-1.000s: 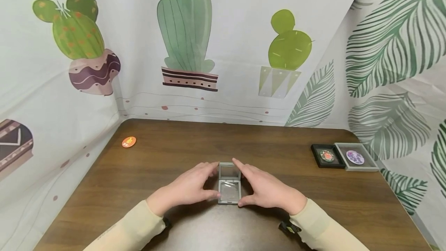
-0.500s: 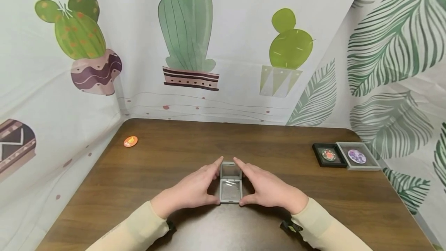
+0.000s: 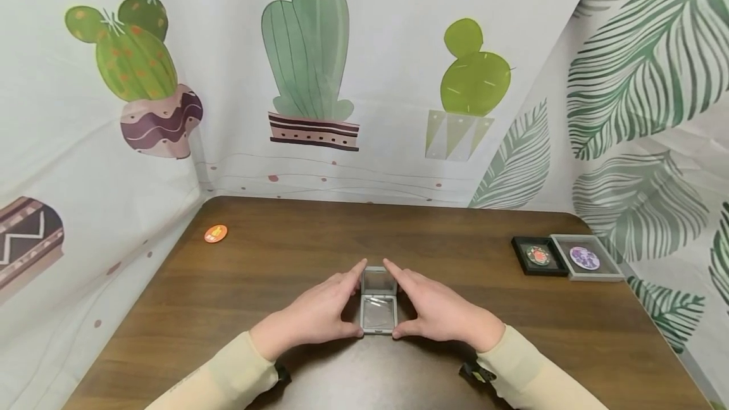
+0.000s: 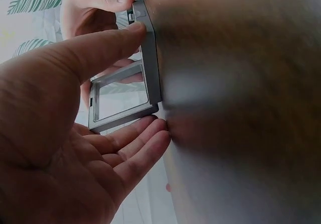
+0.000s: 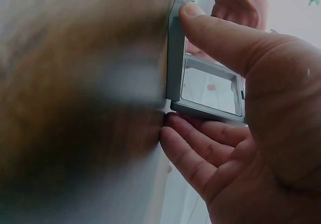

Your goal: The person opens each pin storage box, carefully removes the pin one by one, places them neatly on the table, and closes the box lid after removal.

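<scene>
A small grey hinged display frame (image 3: 378, 314) with clear film stands on the table with its lid raised at the back. My left hand (image 3: 316, 312) holds its left side, thumb at the near corner and index fingertip by the lid's top. On the opposite side my right hand (image 3: 441, 312) mirrors this grip. In the left wrist view the thumb (image 4: 113, 45) presses the frame's side edge, while the other fingers reach behind the raised lid (image 4: 120, 96). The right wrist view shows the thumb (image 5: 220, 30) on the base's edge and fingers behind the lid.
An orange round disc (image 3: 216, 233) lies at the table's far left. At the right stand a black frame (image 3: 519, 252) with a red-and-green disc and a grey frame (image 3: 612, 277) with a purple disc, side by side. A printed curtain (image 3: 393, 81) hangs behind the table.
The left thumb has slid down to the frame's near corner, and the left index finger has straightened up toward the lid's top. The right hand has barely moved. The head view has shifted slightly.
</scene>
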The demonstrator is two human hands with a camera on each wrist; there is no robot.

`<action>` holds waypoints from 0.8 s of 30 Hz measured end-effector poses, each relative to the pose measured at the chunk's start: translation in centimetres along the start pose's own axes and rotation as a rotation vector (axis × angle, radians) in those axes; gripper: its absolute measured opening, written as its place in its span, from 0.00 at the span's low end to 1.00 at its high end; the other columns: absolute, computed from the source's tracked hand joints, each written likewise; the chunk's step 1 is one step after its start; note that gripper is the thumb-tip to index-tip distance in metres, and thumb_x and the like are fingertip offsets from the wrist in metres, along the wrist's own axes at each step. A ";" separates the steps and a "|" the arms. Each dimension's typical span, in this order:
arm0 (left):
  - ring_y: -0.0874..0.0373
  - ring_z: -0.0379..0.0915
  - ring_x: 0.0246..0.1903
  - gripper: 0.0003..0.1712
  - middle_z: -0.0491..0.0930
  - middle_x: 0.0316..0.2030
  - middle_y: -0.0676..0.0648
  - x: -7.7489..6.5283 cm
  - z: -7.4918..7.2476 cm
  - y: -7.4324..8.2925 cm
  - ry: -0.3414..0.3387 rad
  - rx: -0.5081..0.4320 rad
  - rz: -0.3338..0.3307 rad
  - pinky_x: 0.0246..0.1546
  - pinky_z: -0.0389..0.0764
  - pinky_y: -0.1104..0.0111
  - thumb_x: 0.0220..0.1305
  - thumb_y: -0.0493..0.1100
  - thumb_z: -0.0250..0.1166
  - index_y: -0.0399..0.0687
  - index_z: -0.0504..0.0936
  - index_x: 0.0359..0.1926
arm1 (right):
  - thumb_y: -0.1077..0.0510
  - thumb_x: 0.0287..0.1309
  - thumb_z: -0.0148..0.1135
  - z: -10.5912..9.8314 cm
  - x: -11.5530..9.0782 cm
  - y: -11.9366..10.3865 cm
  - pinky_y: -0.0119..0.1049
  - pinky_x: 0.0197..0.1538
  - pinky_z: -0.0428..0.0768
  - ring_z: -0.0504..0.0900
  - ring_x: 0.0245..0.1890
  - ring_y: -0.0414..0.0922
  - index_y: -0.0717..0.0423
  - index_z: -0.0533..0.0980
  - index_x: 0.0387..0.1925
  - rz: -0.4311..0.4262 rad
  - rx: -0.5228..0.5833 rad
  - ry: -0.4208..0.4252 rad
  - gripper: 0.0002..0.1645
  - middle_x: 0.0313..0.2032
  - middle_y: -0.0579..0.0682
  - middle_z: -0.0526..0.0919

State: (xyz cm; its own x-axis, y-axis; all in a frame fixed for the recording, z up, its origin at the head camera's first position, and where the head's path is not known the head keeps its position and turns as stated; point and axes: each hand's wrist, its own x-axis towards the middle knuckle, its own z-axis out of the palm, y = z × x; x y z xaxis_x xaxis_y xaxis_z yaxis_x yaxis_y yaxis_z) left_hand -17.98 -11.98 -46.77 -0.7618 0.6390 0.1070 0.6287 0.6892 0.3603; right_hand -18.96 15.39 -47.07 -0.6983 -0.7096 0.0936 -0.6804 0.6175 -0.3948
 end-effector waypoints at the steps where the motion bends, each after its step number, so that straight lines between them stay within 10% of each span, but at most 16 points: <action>1: 0.61 0.67 0.53 0.72 0.75 0.51 0.50 0.0 0.0 0.0 0.000 0.006 0.001 0.52 0.74 0.62 0.44 0.62 0.77 0.46 0.39 0.78 | 0.34 0.46 0.74 0.0 0.0 0.0 0.42 0.63 0.68 0.63 0.65 0.41 0.44 0.36 0.78 -0.004 -0.002 0.004 0.72 0.69 0.50 0.63; 24: 0.54 0.72 0.55 0.67 0.75 0.57 0.43 -0.5 0.0 0.5 0.025 0.154 0.023 0.49 0.77 0.58 0.49 0.64 0.74 0.44 0.44 0.77 | 0.31 0.55 0.65 -0.2 -0.3 -0.2 0.43 0.62 0.69 0.66 0.64 0.43 0.47 0.43 0.78 -0.036 -0.016 0.054 0.61 0.68 0.52 0.66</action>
State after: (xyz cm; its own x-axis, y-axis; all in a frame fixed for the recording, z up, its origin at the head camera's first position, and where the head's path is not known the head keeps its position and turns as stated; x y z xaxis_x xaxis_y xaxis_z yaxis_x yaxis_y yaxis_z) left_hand -17.30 -11.97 -46.63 -0.7493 0.6478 0.1373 0.6611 0.7200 0.2111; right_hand -18.65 15.56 -46.78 -0.6838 -0.7125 0.1570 -0.7086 0.5973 -0.3755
